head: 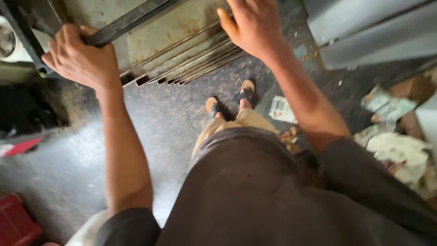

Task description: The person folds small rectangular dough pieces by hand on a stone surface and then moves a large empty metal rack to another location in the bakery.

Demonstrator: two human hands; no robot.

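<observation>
- The left hand (pixel 79 59) was closed around a dark bar (pixel 125 23), which ran up and to the right.
- The right hand (pixel 255 25) lay open, flat on the stacked metal sheets (pixel 191 59) beside the bar.

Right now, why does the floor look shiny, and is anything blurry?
Head view: light makes a pale glare on the dark floor at lower left; the paper scraps at right look soft and smeared; the left hand on the dark bar stays fairly sharp.
</observation>
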